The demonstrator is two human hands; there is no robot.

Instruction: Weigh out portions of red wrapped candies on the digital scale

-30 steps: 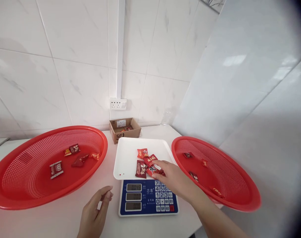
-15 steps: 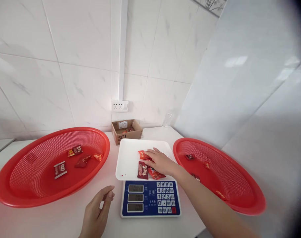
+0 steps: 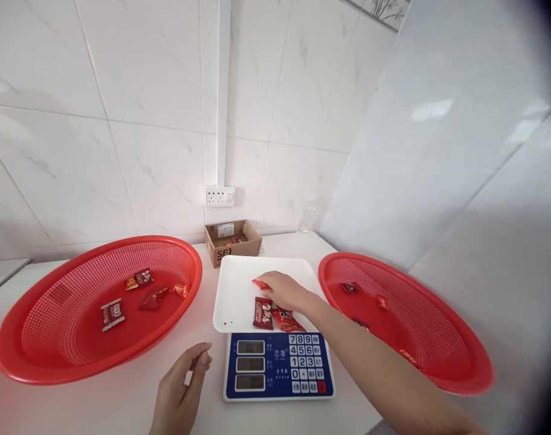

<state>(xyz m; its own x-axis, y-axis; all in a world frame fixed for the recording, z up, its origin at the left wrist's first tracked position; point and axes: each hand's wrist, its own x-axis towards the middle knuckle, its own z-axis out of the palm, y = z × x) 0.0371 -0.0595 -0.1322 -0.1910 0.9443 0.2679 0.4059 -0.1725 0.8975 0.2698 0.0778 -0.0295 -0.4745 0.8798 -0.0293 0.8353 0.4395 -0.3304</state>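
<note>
My right hand (image 3: 282, 291) is over the white scale tray (image 3: 234, 284), its fingers closed on a red snack packet (image 3: 260, 284), which they partly hide. Beneath and nearer to me lie a dark red packet (image 3: 263, 313) and a bright red packet (image 3: 288, 321), both on the tray. My left hand (image 3: 181, 380) hovers left of the scale's blue keypad panel (image 3: 280, 377). Its fingers curl in to meet the thumb, with nothing visible between them. The scale's top display shows a small, blurred number.
Red plastic baskets stand on either side, the left basket (image 3: 35, 368) and the right basket (image 3: 457, 338), each with several packets inside. Behind the tray sits an open cardboard box (image 3: 237, 248) holding packets. A clear plastic object (image 3: 307, 219) stands at the back by the wall socket's (image 3: 220, 196) wall.
The fingers of my right hand, spread over the packets before, have drawn together on the red packet at the back. My left hand stays about where it was.
</note>
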